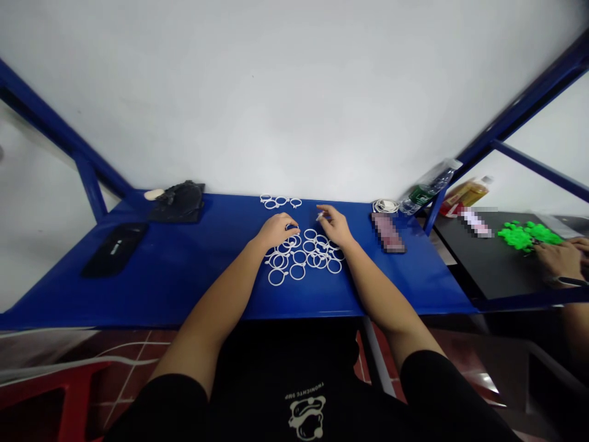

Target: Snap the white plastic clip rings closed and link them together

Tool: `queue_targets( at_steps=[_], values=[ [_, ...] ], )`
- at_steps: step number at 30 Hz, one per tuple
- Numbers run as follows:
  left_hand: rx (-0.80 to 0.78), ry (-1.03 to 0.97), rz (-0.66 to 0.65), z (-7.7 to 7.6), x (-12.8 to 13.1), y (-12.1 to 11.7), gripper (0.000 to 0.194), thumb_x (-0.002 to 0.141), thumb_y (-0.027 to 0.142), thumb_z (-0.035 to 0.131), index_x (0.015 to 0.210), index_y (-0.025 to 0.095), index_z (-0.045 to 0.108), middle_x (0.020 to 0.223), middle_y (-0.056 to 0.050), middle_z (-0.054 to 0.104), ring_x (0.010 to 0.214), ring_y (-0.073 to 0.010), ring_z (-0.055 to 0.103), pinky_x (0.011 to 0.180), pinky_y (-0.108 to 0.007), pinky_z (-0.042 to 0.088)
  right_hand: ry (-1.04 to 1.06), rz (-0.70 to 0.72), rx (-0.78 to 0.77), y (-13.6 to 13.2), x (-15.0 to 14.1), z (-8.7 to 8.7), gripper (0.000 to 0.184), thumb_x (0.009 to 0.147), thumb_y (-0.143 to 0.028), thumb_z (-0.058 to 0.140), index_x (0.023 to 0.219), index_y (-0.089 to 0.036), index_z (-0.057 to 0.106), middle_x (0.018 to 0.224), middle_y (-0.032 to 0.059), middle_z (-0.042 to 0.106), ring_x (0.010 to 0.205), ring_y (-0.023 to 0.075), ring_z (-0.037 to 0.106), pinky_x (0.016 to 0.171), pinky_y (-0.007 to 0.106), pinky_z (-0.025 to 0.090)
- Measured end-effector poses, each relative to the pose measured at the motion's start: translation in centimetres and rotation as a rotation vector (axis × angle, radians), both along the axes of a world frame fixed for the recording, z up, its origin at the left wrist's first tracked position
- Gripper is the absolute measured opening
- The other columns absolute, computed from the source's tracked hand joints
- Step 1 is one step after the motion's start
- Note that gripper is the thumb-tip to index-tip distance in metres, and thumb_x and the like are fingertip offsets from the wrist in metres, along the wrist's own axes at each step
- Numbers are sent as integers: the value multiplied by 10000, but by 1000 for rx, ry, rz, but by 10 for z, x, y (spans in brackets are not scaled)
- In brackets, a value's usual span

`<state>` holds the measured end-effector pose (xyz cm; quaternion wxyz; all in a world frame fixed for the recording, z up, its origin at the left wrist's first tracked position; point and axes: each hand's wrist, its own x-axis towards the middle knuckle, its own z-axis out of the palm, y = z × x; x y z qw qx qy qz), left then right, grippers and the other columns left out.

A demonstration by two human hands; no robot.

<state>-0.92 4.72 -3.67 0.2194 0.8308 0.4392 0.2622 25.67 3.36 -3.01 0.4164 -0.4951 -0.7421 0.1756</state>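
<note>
Many white plastic rings (297, 271) with small tabs, like curtain rings, lie in a loose, overlapping pile on the blue table (184, 288). At the pile's upper left is my left hand (277, 229), its fingers curled in a pinch around what looks like one white ring, partly hidden by them. My right hand (335, 226) hovers over the pile's upper right, thumb and index finger closed on a small white piece (319, 216) whose shape is too small to make out. Beyond both hands, several more rings (281, 201) sit together near the wall.
To the left lie a black case (115, 250) and a dark plastic bag (177, 202). At right are a coiled white cable (385, 206), a blurred pink phone-like item (388, 232) and a bottle (427, 189). A co-worker's hand (561, 261) touches green pieces (527, 235) on a black table.
</note>
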Motion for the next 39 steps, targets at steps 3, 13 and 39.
queue_targets(
  at_steps=[3, 13, 39],
  values=[
    [8, -9, 14, 1, 1, -2, 192, 962, 375, 778, 1079, 243, 852, 1188, -88, 770, 1046, -239, 715, 983, -396, 596, -96, 105, 1, 3, -1, -1, 439, 899, -185, 598, 1311, -231, 743, 1485, 118, 709, 1160, 258, 733, 1003, 428, 607],
    [-6, 3, 12, 9, 4, -11, 288, 904, 388, 860, 1157, 252, 840, 1089, -57, 785, 951, -218, 726, 900, -366, 572, -396, -133, -7, 6, 25, 9, 206, 874, -132, 622, 881, -222, 807, 931, 94, 811, 913, 273, 724, 899, 399, 581],
    [38, 76, -42, 14, 10, -16, 246, 985, 226, 641, 1067, 276, 867, 1124, -59, 822, 1035, -248, 755, 944, -387, 588, -284, 190, -56, -15, -8, 16, 268, 992, -239, 657, 1193, -233, 833, 1130, 80, 845, 973, 244, 781, 934, 399, 601]
  ],
)
